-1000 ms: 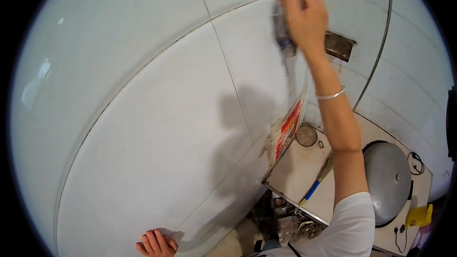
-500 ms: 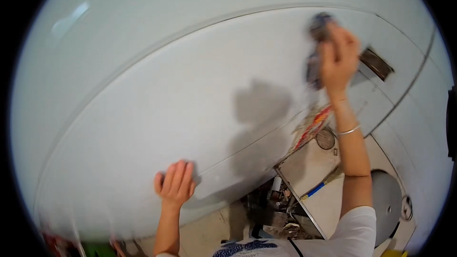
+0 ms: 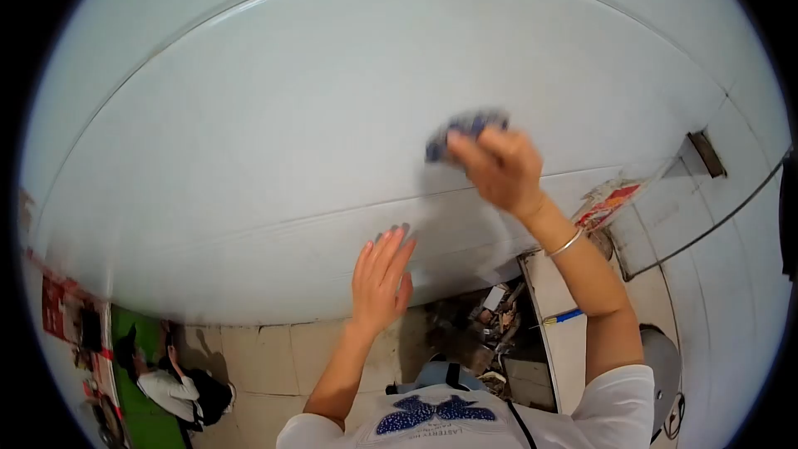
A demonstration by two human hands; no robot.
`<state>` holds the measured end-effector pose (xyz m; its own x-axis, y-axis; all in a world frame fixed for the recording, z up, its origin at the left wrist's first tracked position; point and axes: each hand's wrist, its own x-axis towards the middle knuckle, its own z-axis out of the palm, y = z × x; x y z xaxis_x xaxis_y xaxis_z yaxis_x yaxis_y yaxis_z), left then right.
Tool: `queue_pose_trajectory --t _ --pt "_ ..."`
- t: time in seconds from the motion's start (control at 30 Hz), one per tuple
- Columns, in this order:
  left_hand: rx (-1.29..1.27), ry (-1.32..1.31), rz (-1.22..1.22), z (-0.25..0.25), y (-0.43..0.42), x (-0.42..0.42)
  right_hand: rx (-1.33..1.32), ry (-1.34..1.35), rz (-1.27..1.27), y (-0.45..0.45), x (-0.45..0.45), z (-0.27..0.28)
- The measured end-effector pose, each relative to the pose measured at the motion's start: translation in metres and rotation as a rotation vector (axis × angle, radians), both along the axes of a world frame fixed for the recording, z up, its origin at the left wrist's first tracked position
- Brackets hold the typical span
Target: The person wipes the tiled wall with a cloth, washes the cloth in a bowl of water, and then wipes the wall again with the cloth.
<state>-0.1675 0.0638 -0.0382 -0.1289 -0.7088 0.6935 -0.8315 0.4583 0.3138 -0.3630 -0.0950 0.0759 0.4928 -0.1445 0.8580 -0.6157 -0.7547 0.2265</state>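
Observation:
A large smooth white panel [image 3: 274, 116] fills the upper view, with a thin seam running across its lower part. My right hand [image 3: 507, 170] is closed on a dark blue and grey cloth [image 3: 467, 130], blurred by motion, against the panel right of centre. My left hand [image 3: 381, 283] has its fingers stretched out near the panel's lower edge, below the seam. It holds nothing; whether the fingertips touch the panel I cannot tell.
Below right is a white tabletop [image 3: 570, 349] with a blue-handled brush [image 3: 565, 317]. Beside it lies a heap of clutter [image 3: 499, 312]. A grey round seat [image 3: 662, 366] stands at the right. Another person [image 3: 179, 387] is at lower left, near a green surface [image 3: 133, 328].
My right hand has moved left and down across the panel with the cloth. My left hand has shifted right, its fingers straighter. The view has turned, bringing the other person into sight.

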Motion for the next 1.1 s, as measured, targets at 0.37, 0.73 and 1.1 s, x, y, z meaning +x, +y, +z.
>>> queue_pose_trajectory --t 0.37,0.73,1.1 --pt "0.278 0.437 0.576 -0.125 0.26 0.139 0.21 0.087 0.097 0.037 0.049 0.038" --pt "0.351 0.749 0.692 -0.155 0.29 0.089 -0.333 0.187 0.55 0.075 0.272 0.058" --pt "0.369 0.818 0.713 -0.195 0.338 0.087 -0.132 0.62 0.408 0.05 0.148 -0.111"
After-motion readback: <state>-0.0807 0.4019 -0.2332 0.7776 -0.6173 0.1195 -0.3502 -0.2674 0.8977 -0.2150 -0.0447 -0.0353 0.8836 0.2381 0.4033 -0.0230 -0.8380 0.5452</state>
